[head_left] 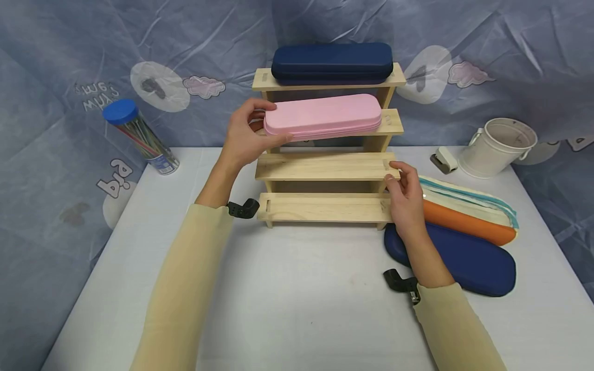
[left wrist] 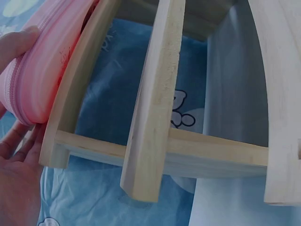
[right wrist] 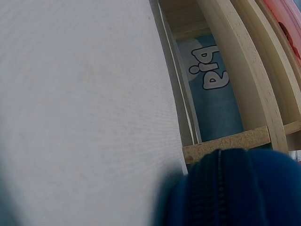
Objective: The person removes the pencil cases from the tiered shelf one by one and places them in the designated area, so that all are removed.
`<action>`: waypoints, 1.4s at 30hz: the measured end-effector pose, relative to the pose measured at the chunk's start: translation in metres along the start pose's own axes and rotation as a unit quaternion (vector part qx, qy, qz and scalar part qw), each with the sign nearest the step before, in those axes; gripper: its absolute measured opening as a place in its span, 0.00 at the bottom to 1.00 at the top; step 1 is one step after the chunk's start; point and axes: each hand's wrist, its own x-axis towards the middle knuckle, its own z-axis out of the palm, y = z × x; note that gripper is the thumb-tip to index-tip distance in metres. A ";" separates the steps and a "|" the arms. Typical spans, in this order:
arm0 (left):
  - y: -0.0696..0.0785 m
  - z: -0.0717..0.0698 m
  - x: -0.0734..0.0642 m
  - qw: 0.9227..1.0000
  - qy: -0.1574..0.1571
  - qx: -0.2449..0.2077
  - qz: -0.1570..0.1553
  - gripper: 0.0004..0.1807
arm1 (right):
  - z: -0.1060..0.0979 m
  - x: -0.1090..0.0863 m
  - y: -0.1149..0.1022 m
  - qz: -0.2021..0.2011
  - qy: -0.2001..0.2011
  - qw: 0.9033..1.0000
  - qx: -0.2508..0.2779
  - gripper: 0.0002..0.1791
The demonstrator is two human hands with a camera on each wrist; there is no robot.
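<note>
Four pale wooden tiers step up and away from us on the rack, which stands at the far side of the white table. Our left hand grips the left end of the pink zippered pencil case, thumb on its near side. The case lies lengthwise along the second tier from the top, its left end angled slightly nearer; we cannot tell whether its whole underside rests on the wood. Our right hand holds the right end of the tier just below in a narrow grip.

On the top tier we see a navy hard case. To the right lie an orange-and-cream pouch with teal trim and, just beside it on the near side, a navy zippered case, partly behind our right forearm. Farther back, a small stapler sits near a white bucket. At the far left, a blue-lidded jar of thin sticks stands on the table.
</note>
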 end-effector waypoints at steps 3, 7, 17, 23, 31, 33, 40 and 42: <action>-0.001 -0.002 -0.004 1.000 0.012 0.002 0.009 0.31 | -0.001 0.000 0.000 -0.002 0.004 1.000 -0.002 0.19; -0.001 -0.004 -0.009 1.000 0.022 -0.002 0.016 0.31 | -0.002 0.002 0.002 -0.002 0.009 1.000 0.006 0.19; -0.004 -0.014 -0.025 0.998 0.045 -0.023 0.032 0.31 | -0.004 0.003 0.005 0.000 0.006 1.000 0.004 0.18; -0.005 -0.022 -0.036 0.997 0.060 -0.033 0.026 0.31 | -0.004 0.002 0.004 0.005 0.005 1.000 0.002 0.18; -0.008 -0.036 -0.052 0.996 0.084 -0.008 0.023 0.31 | -0.002 0.002 -0.001 -0.003 0.003 1.000 0.000 0.19; -0.010 -0.038 -0.056 0.996 0.086 -0.011 0.027 0.31 | -0.002 0.002 -0.001 -0.003 0.002 1.000 0.002 0.19; -0.016 -0.050 -0.070 0.994 0.095 -0.035 0.041 0.31 | -0.002 0.001 0.003 0.000 -0.003 1.000 0.009 0.18; -0.016 -0.054 -0.073 0.994 0.099 -0.034 0.045 0.31 | -0.002 0.001 0.004 0.000 -0.003 1.000 0.011 0.18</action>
